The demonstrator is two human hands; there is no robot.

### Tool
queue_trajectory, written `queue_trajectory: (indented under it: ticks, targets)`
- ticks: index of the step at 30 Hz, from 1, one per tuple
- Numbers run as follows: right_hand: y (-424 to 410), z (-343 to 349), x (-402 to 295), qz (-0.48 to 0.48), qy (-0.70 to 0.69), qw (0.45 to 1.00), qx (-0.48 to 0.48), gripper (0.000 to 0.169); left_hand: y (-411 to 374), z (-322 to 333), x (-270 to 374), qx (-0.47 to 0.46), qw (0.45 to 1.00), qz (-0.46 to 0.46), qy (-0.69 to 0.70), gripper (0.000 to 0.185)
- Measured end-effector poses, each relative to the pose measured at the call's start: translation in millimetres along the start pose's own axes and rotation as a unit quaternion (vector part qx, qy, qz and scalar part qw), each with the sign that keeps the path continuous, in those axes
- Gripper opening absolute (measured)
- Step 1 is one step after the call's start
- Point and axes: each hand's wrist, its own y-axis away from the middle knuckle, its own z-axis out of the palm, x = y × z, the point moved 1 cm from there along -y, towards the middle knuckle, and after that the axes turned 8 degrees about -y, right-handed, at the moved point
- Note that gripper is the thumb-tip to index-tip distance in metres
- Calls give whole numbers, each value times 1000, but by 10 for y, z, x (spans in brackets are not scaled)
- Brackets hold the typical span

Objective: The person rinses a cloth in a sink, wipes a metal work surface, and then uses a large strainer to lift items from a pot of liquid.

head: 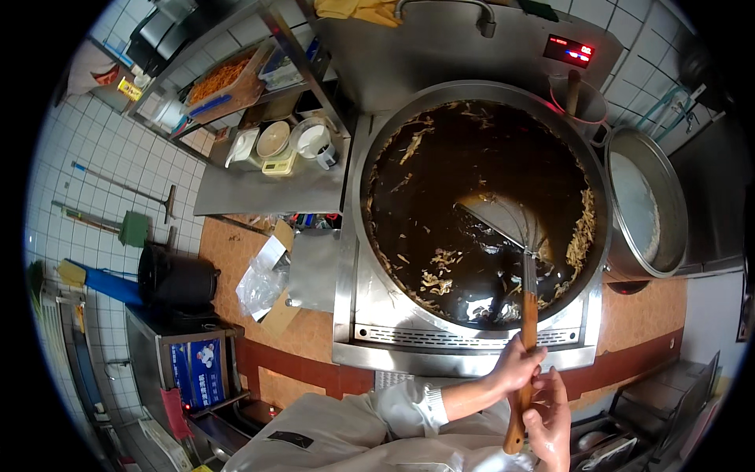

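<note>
A large round steel pot in front of me holds dark brown liquid with pale shredded bits floating mostly along its edge. A long-handled mesh skimmer dips into this liquid, its round head partly under the surface. My left hand is closed around the skimmer's wooden handle just outside the pot's near rim. Lower down, my right hand is beside the handle with fingers apart and palm turned up; whether it touches the wood is hard to tell.
On the right stands a deep steel pot with whitish contents. Behind it is a clear plastic jug with a wooden-handled tool. A faucet overhangs the back. Left, a steel table carries a scale and tubs.
</note>
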Motion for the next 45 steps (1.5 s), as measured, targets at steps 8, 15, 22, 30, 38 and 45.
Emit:
queue_trajectory:
  ticks: [8,15,22,30,38,45]
  targets:
    - [-30,136,-6,-43,138,986,88,99,102,217,46,12,992,124,30,31]
    - [40,-21,24,20,98,990,100,83,132,67,59,-96,937,213,-262,37]
    - [250,-415,828,-10,89,988,129,79,-237,-1551,603,65,715,468,-516,10]
    - [-44,-695,1527,-43,85,990,101,74,-467,-3000,1222,148,633,240,-721,20]
    - [-145,-543,1749,-58,31,992,109,76,-824,-2892,1108,24,621,158,-768,19]
    - [-156,-586,1801,-47,23,994,99,77,-856,-2918,1100,43,640,102,-760,17]
